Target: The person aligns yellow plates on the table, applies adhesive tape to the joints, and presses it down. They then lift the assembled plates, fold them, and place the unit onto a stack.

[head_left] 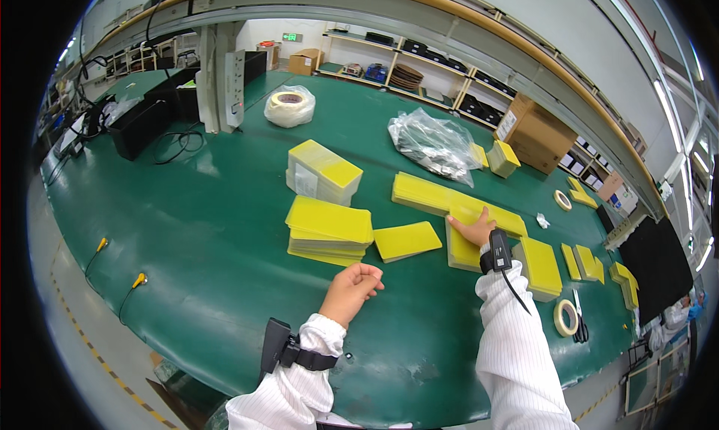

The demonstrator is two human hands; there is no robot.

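Note:
My left hand [352, 292] hovers over the near middle of the table, fingers curled together with nothing visible in them. Just beyond it lies a tall stack of yellow sheets [329, 224], and to that stack's right a thinner yellow stack [408, 240]. My right hand [475, 229] rests with thumb and fingers spread on a stack of yellow sheets [461, 253]; its fingertips reach a long yellow row of stacks [423, 192] behind. Another yellow stack [541, 265] stands right of my right wrist.
Farther back are a wrapped yellow block [326, 169], a bagged tape roll [289, 105], a crumpled clear plastic bag [431, 141] and a cardboard box [535, 134]. At the right lie a tape roll [566, 318], scissors [579, 325] and small yellow stacks [584, 263]. Yellow-tipped cables [139, 280] lie left.

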